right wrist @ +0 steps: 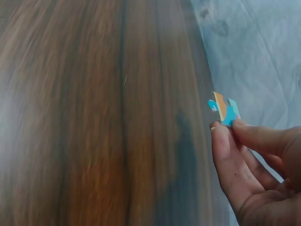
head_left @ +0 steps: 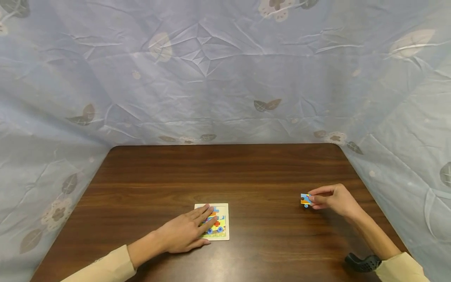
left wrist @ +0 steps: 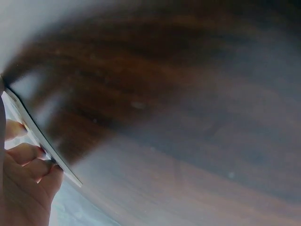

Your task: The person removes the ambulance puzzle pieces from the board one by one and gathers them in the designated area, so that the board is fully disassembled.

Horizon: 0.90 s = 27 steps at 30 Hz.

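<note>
A small square jigsaw puzzle board (head_left: 226,223) with a pale frame and a colourful vehicle picture lies on the table. My left hand (head_left: 188,231) rests on its left part, fingers stretched over the picture and hiding some of it. In the left wrist view the board's edge (left wrist: 42,136) runs past the fingertips of my left hand (left wrist: 30,179). Off to the right, my right hand (head_left: 332,200) pinches a blue and orange jigsaw piece (head_left: 305,199) between thumb and fingers. The piece's knob and notch show in the right wrist view, where the thumb presses its lower edge.
The dark wooden table (head_left: 169,168) has rounded far corners. A pale patterned cloth (head_left: 225,90) hangs behind it and along both sides. A black wrist strap (head_left: 363,263) is on the right forearm, by the cream sleeve.
</note>
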Tool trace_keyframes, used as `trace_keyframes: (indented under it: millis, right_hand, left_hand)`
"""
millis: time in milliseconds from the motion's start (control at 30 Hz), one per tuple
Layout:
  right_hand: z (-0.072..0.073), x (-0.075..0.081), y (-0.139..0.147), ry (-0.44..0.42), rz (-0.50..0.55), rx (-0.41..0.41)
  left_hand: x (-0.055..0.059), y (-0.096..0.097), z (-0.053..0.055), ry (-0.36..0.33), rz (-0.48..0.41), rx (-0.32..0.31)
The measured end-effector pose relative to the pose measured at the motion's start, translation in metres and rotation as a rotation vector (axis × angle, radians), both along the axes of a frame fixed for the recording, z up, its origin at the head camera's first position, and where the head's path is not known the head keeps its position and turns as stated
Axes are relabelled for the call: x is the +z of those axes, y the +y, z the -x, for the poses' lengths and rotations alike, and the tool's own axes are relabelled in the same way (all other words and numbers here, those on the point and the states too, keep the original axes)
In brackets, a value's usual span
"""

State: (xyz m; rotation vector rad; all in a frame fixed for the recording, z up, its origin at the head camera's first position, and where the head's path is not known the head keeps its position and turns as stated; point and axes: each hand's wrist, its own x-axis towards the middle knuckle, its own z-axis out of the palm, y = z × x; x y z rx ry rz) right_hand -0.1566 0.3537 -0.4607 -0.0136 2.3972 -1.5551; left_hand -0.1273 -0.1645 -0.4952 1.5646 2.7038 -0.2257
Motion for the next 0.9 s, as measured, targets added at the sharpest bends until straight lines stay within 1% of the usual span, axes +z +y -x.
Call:
trace_keyframes:
  millis: [200, 367, 500, 633, 900]
  right_hand:
    - [0.003, -0.013, 0.020, -0.031, 0.000, 0.005]
    - [0.005, -0.018, 0.033, -0.055, -0.026, -0.011]
    - [0.007, -0.019, 0.036, 0.000, -0.136, -0.023]
    - [0.011, -0.018, 0.033, 0.064, -0.251, -0.024]
    - [0.013, -0.017, 0.025, 0.076, -0.395, -0.068]
  left_hand:
    - [-0.001, -0.002, -0.001, -0.040, -0.006, 0.025]
    - [-0.001, -0.002, -0.001, -0.051, 0.000, 0.027]
    - [-0.001, -0.002, 0.000, -0.039, 0.005, 0.022]
    - [-0.001, -0.003, 0.000, -0.043, 0.006, 0.027]
    - [0.001, -0.002, -0.001, -0.030, -0.003, 0.014]
